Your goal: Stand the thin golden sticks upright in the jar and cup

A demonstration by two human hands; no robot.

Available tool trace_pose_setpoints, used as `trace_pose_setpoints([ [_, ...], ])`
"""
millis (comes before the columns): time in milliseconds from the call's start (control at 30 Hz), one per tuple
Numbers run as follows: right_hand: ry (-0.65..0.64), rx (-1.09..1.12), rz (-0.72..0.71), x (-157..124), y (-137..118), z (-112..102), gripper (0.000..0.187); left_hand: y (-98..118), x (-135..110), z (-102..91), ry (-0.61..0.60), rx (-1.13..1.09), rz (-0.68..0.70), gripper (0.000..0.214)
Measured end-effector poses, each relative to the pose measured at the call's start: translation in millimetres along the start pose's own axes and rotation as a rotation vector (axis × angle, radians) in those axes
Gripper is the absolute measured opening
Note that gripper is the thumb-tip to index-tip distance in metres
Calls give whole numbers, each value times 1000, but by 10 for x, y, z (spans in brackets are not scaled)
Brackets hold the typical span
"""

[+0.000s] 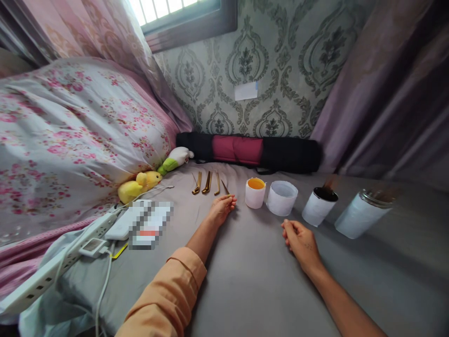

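My left hand point(221, 208) rests on the grey bed sheet point(252, 276), fingers pinched on a thin golden utensil point(226, 188) that points away from me. Beside it lie three more golden utensils point(206, 183) in a row. My right hand point(300, 239) lies loosely curled on the sheet, holding nothing, just in front of a row of white containers: a cup with orange contents point(255, 193), an empty white bowl point(282, 197), a cup with dark contents point(319, 206) and a tilted jar point(361, 213).
A floral quilt point(70, 135) is piled at the left, with yellow plush toys point(138, 185) and a green-white one point(175, 159) at its foot. A power strip point(52, 267), cables and a power bank point(122, 227) lie near left. A black and red roll point(252, 150) lines the wall.
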State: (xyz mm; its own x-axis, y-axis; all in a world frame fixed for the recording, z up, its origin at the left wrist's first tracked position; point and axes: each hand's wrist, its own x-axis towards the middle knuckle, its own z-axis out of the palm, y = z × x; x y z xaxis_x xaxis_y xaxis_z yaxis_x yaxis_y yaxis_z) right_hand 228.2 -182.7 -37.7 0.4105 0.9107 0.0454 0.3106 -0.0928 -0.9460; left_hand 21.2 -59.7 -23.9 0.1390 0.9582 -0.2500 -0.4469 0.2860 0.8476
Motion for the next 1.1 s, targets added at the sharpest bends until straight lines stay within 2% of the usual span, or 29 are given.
trace_pose_setpoints([
  [200, 1, -2, 7, 6, 8, -3, 40, -86, -147, 43, -19, 25, 62, 11],
  [633, -2, -1, -6, 0, 12, -3, 39, -202, -424, 126, -77, 239, 251, 33],
  [1100, -5, 24, -39, -27, 5, -6, 41, -271, -625, 209, -120, 417, 477, 33],
])
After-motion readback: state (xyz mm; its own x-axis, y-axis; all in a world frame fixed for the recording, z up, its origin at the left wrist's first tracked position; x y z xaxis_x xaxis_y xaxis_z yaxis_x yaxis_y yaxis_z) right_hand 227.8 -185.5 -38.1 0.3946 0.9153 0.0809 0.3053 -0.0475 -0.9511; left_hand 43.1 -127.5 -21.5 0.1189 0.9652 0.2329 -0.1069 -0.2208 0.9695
